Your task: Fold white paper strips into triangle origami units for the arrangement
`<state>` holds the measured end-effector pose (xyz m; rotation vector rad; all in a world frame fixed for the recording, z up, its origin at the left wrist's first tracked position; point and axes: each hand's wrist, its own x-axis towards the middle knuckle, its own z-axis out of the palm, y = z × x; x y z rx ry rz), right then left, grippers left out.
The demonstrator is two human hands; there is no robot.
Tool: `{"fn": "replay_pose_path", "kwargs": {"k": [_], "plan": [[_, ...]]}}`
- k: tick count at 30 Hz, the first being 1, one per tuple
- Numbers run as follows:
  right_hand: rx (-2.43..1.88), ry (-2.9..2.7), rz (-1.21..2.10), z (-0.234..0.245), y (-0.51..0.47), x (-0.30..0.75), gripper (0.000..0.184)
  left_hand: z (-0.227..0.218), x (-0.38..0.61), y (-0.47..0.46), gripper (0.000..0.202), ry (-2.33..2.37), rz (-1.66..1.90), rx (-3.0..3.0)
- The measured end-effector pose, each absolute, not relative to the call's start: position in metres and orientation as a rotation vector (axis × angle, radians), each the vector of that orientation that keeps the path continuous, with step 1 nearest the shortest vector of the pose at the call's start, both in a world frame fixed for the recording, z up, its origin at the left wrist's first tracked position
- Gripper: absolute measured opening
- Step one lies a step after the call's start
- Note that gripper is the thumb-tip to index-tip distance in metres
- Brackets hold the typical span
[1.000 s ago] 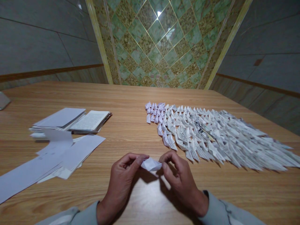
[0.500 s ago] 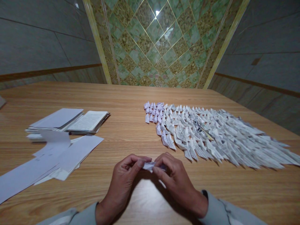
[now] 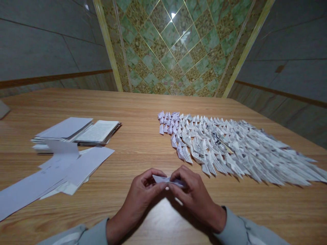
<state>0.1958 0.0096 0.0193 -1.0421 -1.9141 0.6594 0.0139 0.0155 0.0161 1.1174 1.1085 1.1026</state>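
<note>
Pinching left hand (image 3: 146, 189): thumb and fingers on folded paper (image 3: 158, 178)
Right hand (image 3: 188, 187): closed round the paper's right part
Folded paper: between both hands — over the bench (image 3: 140, 136), just short of the paper boats (image 3: 217, 146)

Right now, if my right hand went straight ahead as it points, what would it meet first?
Probably your left hand, across the folded paper both hold, though depth is unclear.
</note>
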Motion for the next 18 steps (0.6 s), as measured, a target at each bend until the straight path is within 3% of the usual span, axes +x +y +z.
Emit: {"fn": "replay_pose_path", "kwargs": {"k": [7,11,18], "plan": [[-1.021,-1.954,0.695,0.0233,0.0134,0.2013,0.018,0.0151,0.0128,0.0189,0.024,1.050,1.146,1.065],[-0.983,-1.976,0.656,0.0220,0.0154,0.2037,0.011,0.0116,0.0126,0.0197,0.031,1.041,1.118,1.027],[-1.079,-1.962,0.741,0.0231,0.0146,0.2037,0.014,0.0139,0.0118,0.0152,0.015,1.059,1.105,1.210]]}}
